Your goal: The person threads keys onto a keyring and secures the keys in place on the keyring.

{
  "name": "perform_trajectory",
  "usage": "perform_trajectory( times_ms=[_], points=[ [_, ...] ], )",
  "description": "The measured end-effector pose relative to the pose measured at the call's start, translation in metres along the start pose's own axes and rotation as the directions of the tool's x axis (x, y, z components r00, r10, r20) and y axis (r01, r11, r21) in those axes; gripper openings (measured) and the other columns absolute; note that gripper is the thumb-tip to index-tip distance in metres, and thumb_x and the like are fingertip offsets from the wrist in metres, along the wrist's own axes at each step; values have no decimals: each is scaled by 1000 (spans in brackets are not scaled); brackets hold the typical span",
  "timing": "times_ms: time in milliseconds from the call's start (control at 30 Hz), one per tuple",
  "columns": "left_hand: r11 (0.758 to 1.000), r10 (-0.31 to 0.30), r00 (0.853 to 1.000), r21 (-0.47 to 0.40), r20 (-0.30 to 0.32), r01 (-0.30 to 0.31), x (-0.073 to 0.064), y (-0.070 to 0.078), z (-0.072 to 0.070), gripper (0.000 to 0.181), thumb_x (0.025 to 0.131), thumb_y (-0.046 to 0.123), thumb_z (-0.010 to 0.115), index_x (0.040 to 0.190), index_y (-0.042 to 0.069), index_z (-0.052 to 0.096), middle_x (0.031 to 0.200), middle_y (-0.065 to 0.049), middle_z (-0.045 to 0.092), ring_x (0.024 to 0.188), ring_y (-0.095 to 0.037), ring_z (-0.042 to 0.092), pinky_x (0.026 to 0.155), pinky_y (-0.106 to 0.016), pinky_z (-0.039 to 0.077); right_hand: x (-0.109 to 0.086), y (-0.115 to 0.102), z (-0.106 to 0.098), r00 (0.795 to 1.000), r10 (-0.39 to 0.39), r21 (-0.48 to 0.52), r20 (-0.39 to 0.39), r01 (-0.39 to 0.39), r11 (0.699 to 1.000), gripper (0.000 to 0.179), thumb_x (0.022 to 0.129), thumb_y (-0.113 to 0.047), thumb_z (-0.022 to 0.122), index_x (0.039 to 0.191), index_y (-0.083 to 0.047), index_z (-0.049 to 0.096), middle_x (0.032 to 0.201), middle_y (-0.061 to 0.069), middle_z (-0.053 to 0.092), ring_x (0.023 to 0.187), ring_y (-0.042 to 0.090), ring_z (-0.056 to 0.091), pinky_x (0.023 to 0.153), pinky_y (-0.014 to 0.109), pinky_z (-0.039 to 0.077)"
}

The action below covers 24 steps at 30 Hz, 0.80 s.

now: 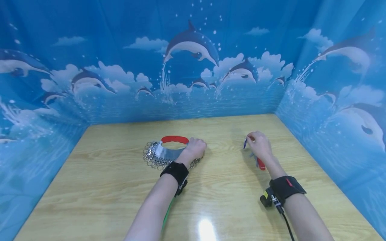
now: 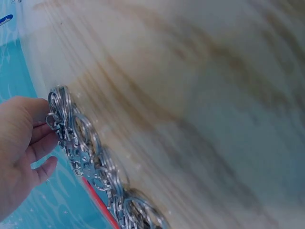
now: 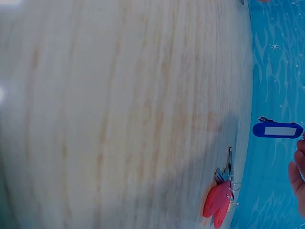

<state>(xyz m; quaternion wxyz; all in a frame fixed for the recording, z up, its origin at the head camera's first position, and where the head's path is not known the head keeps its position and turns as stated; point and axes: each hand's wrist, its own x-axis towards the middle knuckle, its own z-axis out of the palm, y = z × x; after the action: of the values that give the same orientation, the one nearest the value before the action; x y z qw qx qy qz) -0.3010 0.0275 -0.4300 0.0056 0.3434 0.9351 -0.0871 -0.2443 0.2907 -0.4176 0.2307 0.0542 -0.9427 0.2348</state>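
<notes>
A crescent-shaped metal key holder with a red grip lies on the table, its curved edge hung with several metal rings. My left hand holds the right end of this key holder, fingers curled at the end rings in the left wrist view. Farther right, my right hand pinches the ring end of a blue key tag with a white label, raised over the table. A key shows behind the tag. Below that hand lie keys with red key tags.
The wood-grain table ends at blue curtains printed with dolphins, at the back and both sides. A black strap with a camera sits on each wrist. Cables run back along both forearms, a green one on the left.
</notes>
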Motion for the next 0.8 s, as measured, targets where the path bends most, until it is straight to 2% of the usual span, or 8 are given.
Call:
perform_trajectory(
  times_ms=[200, 467, 667, 800],
  points=[
    [1000, 9, 1000, -4, 1, -9, 1, 1, 0, 15, 89, 8, 56, 93, 14, 68, 94, -1, 64, 86, -20, 57, 76, -36, 40, -1, 0, -2, 1000, 12, -12, 20, -12, 1000, 16, 87, -6, 58, 96, 6, 63, 93, 21, 62, 86, 34, 57, 76, 46, 46],
    [996, -35, 996, -90, -83, 28, 4, -2, 3, 7, 86, 8, 58, 87, 10, 65, 84, -3, 63, 81, -19, 61, 75, -35, 46, -1, 0, -2, 1000, 15, -14, 25, -15, 1000, 16, 87, -6, 58, 97, 5, 63, 93, 21, 62, 86, 34, 57, 76, 46, 46],
    [976, -88, 994, -205, -71, 71, 3, -2, 1, 8, 90, 12, 56, 92, 7, 62, 79, -5, 61, 75, -19, 60, 69, -31, 48, -5, 0, -1, 999, -1, 0, 37, 1, 1000, 16, 87, -5, 58, 97, 6, 63, 92, 20, 62, 84, 34, 58, 73, 45, 47],
    [949, -129, 991, -295, -41, 112, 3, -2, 1, 12, 91, 8, 53, 98, 6, 62, 83, -7, 61, 73, -18, 59, 63, -28, 47, -7, 1, 0, 999, 8, 0, 41, -8, 1000, 16, 88, -6, 58, 97, 6, 63, 93, 20, 61, 85, 33, 58, 73, 45, 47]
  ],
)
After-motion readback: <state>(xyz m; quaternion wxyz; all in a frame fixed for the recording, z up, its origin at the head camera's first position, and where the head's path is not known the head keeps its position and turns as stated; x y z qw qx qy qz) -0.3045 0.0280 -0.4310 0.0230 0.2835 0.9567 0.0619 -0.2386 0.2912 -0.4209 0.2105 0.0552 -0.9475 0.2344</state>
